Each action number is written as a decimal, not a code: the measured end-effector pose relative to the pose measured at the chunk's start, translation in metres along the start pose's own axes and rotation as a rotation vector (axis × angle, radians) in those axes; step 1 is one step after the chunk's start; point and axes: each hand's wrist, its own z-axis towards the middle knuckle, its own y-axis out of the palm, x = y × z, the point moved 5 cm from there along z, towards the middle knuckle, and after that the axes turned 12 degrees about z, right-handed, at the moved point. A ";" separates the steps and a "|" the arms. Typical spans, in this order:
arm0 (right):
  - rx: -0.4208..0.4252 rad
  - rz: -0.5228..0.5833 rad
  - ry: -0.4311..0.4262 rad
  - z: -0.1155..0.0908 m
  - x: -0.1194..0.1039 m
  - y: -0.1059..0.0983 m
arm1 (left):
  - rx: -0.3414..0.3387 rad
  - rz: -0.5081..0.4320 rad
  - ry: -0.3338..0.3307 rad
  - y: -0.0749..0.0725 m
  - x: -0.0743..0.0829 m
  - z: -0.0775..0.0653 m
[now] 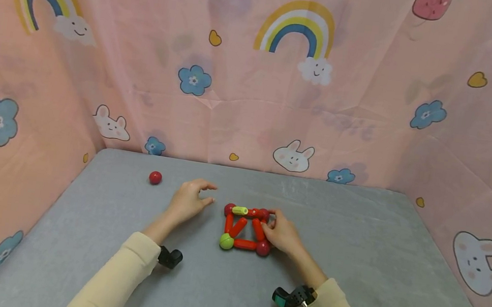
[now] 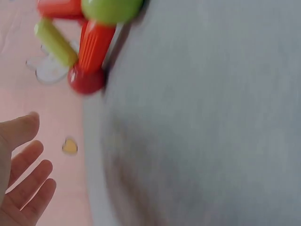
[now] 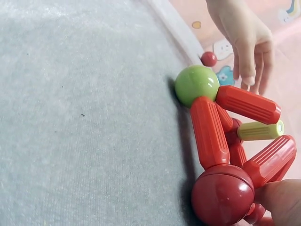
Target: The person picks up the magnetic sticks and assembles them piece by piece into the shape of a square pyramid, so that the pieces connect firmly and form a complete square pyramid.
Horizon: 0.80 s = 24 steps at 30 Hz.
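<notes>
A frame of magnetic sticks and balls lies on the table, with red sticks joining a green ball and dark red balls in a four-sided base. From the front corners, red sticks slant upward with free ends. A yellow-green stick rises from the back left ball. My right hand grips the frame's right side, thumb and fingers around it; the exact contact is partly hidden. Left of the frame, my left hand hovers with its fingers apart and holds nothing.
A loose red ball sits at the back left of the grey table. Pink patterned cloth hangs behind the table and along both sides. Each wrist wears a small black camera.
</notes>
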 end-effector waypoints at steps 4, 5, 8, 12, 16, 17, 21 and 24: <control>0.007 0.001 -0.011 0.000 -0.001 0.000 | 0.032 0.027 -0.047 -0.015 -0.019 0.003; 0.008 0.001 -0.012 0.000 -0.001 0.001 | 0.044 0.036 -0.056 -0.018 -0.023 0.003; 0.010 0.006 -0.012 0.000 -0.001 0.001 | 0.077 0.052 -0.083 -0.028 -0.036 0.005; 0.011 0.005 -0.012 -0.001 -0.001 0.001 | 0.116 0.082 -0.144 -0.038 -0.053 0.006; 0.012 -0.001 -0.013 -0.001 -0.001 0.001 | 0.140 0.064 -0.213 -0.041 -0.070 0.005; 0.012 -0.001 -0.014 -0.001 -0.001 0.001 | 0.143 0.052 -0.235 -0.041 -0.075 0.004; 0.010 0.001 -0.013 -0.001 -0.002 0.001 | 0.150 0.003 -0.318 -0.039 -0.093 0.000; 0.010 0.003 -0.014 0.000 -0.002 0.001 | 0.151 -0.010 -0.367 -0.037 -0.105 -0.003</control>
